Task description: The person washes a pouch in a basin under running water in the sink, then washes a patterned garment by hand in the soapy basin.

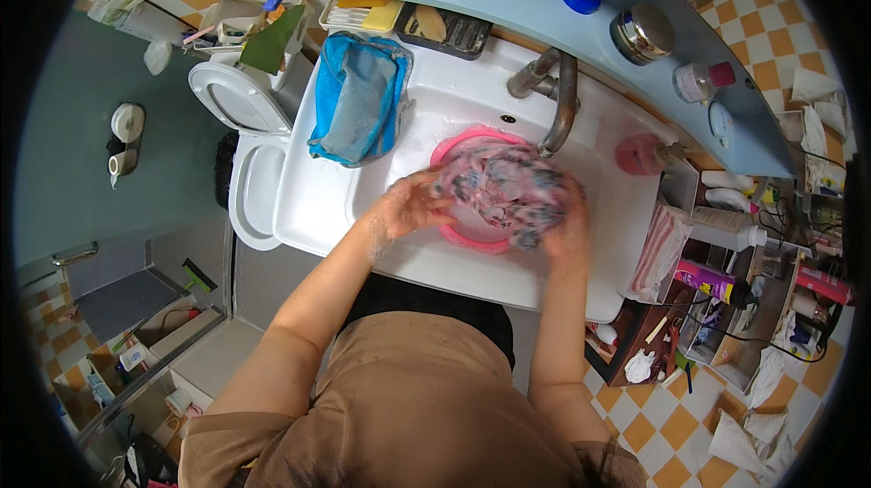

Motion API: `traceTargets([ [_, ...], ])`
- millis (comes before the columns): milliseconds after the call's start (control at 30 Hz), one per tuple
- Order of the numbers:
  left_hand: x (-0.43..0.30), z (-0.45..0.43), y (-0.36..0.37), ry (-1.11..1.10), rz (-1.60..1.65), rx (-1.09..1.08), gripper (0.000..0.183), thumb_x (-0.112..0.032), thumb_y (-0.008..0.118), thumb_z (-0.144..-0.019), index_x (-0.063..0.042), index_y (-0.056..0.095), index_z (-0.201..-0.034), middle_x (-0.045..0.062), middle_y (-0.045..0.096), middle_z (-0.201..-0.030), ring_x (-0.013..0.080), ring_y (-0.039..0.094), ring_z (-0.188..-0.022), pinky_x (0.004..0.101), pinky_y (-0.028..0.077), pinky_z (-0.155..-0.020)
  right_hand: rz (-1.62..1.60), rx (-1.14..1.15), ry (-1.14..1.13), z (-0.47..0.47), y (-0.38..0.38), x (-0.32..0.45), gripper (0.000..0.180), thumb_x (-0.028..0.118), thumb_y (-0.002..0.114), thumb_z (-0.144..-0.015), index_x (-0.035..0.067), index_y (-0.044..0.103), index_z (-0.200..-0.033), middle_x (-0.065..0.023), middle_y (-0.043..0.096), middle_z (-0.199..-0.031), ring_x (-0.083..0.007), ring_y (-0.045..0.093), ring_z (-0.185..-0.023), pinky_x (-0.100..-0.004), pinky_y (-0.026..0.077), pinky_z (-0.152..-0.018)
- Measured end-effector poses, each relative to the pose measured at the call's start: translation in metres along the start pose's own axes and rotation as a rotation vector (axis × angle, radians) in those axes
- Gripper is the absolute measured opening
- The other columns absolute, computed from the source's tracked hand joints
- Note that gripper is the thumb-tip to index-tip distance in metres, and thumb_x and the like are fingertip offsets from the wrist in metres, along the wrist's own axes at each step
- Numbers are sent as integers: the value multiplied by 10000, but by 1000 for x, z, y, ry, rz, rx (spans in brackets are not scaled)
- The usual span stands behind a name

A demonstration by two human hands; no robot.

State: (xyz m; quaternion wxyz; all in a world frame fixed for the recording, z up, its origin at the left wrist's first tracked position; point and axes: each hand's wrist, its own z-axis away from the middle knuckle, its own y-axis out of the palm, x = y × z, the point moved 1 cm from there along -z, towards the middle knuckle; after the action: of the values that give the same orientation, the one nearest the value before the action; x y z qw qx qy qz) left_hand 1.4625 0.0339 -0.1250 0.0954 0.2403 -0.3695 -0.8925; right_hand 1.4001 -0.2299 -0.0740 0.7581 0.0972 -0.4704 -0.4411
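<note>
A wet, bunched pink and grey patterned cloth (pixel 500 182) lies over a pink basin (pixel 469 240) in the white sink (pixel 320 216). Wet with suds, my left hand (pixel 412 206) is at the cloth's left edge with its thumb apart. Blur hides whether those fingers grip the fabric. My right hand (pixel 570 223) holds the cloth's right side, its fingers partly hidden by the folds. Above the basin's far right rim hangs the spout of a metal faucet (pixel 563 114). Foamy water shows inside the basin below the cloth.
A blue and grey cloth (pixel 360 100) rests on the sink's left ledge. Behind the faucet runs a light-blue shelf (pixel 476 1) bearing jars and a bottle. A pink soap bottle (pixel 639 153) stands at the right rim. A toilet (pixel 258 189) is left; cluttered storage boxes (pixel 725 311) stand right.
</note>
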Motion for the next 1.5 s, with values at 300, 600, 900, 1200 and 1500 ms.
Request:
traceTargets([
  [300,27,-11,11,-23,392,310,708,-471,534,-928,-133,263,-1489,178,321,-1488,354,348,-1347,550,328,-1088,1660,775,-860,105,133,-89,420,349,630,-873,68,620,-1185,-140,637,-1021,-319,553,-1037,-436,417,-902],
  [600,-3,24,-6,116,449,281,682,-468,521,-929,-126,290,-1472,164,346,-1472,341,364,-1334,527,330,-1090,1434,270,-1141,29,176,-24,203,65,518,-921,22,638,-1079,-154,646,-999,-332,592,-955,-424,463,-849],
  [900,-11,46,-15,137,464,304,658,-465,508,-930,-120,317,-1456,150,370,-1457,328,380,-1322,503,331,-1092,1794,15,-1152,-117,259,-42,236,200,607,-881,35,648,-1045,-206,650,-1030,-369,616,-956,-440,486,-824],
  [1200,-20,46,-10,133,450,336,636,-462,495,-930,-113,345,-1440,136,395,-1441,315,396,-1310,480,333,-1093,2023,-146,-1122,-168,252,-49,412,373,659,-824,53,654,-1082,-187,675,-1008,-362,647,-944,-442,508,-846],
  [1500,-22,50,-6,194,411,253,616,-459,482,-931,-107,372,-1423,122,419,-1425,302,412,-1298,456,334,-1095,1750,75,-1204,-120,245,-33,201,159,509,-925,32,654,-982,-196,665,-947,-411,619,-894,-490,489,-781],
])
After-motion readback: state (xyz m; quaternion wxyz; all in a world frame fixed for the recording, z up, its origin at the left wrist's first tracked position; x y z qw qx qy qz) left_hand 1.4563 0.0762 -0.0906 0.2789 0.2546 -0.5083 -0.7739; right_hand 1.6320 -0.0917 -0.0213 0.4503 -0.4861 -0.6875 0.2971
